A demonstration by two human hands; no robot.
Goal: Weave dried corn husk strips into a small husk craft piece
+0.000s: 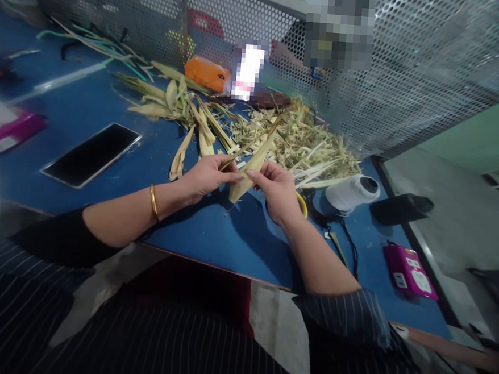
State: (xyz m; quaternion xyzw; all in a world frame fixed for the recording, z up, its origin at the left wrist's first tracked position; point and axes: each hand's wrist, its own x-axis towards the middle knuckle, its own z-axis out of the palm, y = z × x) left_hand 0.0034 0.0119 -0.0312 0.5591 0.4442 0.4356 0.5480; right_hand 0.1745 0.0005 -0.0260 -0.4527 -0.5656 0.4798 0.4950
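Observation:
A pale dried corn husk (258,156) is held up between both hands above the blue table. My left hand (210,175) is closed, its thumb and fingers pinching the husk's left edge near the lower end. Thin brownish strips run up from the left fingers, and I cannot tell whether they are part of the same husk. My right hand (277,189) pinches the husk's right edge between thumb and fingers. Just behind the hands lies a heap of shredded husk strips (304,139). A yellow ring-shaped handle (302,205) shows partly behind my right wrist.
Whole husks (174,99) lie at the back left, near an orange packet (208,75). A black phone (93,154) rests left on the blue table (224,242). White thread cone (347,192), black cylinder (402,209) and magenta box (410,271) stand right. Perforated metal panel (261,17) borders the back.

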